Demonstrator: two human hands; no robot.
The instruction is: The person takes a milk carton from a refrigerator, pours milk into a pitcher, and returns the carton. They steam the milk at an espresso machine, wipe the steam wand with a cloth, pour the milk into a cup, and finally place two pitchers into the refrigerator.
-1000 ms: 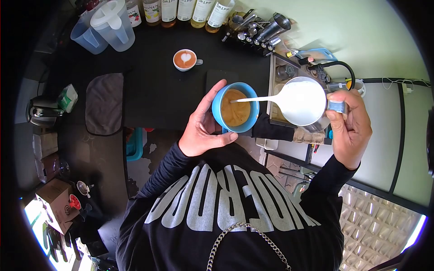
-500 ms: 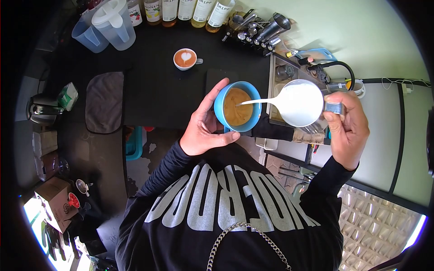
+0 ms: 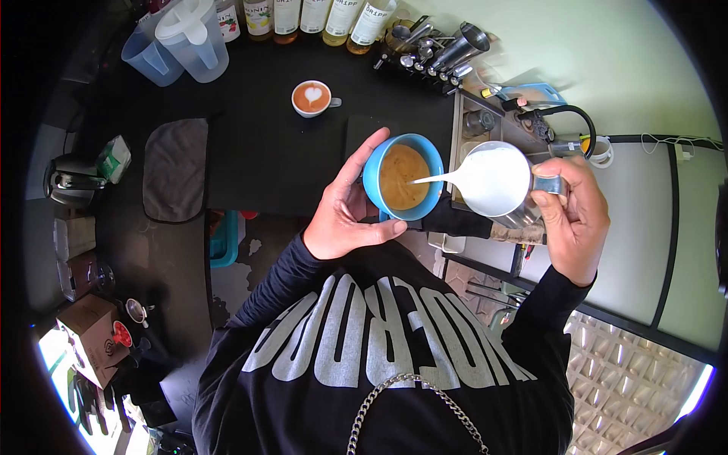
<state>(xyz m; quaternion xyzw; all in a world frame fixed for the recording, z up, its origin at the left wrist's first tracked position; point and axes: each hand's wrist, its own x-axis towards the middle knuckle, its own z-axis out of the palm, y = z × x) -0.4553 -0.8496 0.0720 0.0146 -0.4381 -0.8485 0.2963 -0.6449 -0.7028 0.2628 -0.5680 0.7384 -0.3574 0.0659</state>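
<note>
Brown coffee fills part of a blue cup (image 3: 403, 177), which my left hand (image 3: 347, 205) holds from its left side, thumb below and a finger above. My right hand (image 3: 576, 216) grips the handle of a metal milk pitcher (image 3: 523, 215). White milk (image 3: 497, 180) shows inside the tilted pitcher, and a thin stream runs from its spout into the coffee. Farther back on the black counter (image 3: 254, 152) stands a small white cup (image 3: 311, 113) holding a drink with a white heart on top.
Bottles (image 3: 326, 19) and a clear plastic pitcher (image 3: 199, 45) line the back. A rack of metal tools (image 3: 428, 57) stands beside the sink (image 3: 457, 125). A grey cloth (image 3: 174, 171) lies at the left, near a kettle (image 3: 72, 182).
The pitcher and my right hand have moved left, closer to the blue cup. The cup has shifted slightly right, and the milk stream looks thinner.
</note>
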